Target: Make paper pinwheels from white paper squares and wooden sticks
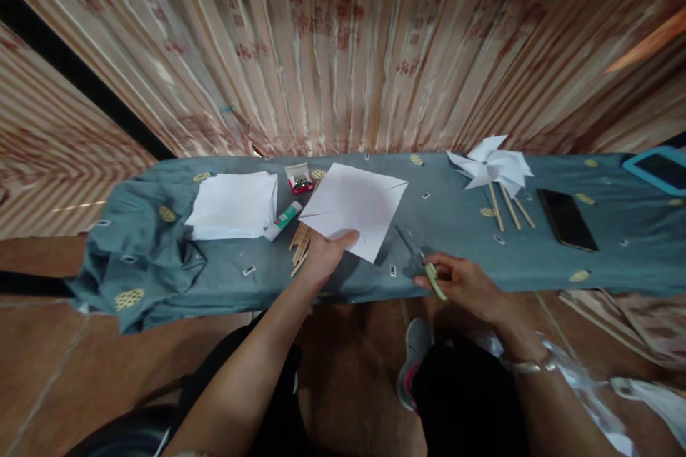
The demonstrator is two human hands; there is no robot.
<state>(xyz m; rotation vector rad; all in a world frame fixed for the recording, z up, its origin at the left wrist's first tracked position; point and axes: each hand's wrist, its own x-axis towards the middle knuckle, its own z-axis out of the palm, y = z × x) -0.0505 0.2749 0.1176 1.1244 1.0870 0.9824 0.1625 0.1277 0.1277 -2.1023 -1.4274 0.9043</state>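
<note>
My left hand (329,251) pinches the near edge of a white paper square (356,203), thumb on top. Slits run inward from corners of the square. In my right hand (464,280) is a pair of scissors (431,275) with pale green handles, its blades pointing up and left, apart from the paper. Partly under the square lie several wooden sticks (301,243). Left of them are a glue stick (284,220) and a small red and white box (300,178) of metal pins. A stack of white paper (233,203) sits further left.
Several white paper pinwheels (493,163) on sticks lie at the right, beside a black phone (567,220). A blue-framed device (662,168) is at the far right. A grey-green cloth (343,285) covers the narrow table; a patterned curtain (343,50) hangs behind.
</note>
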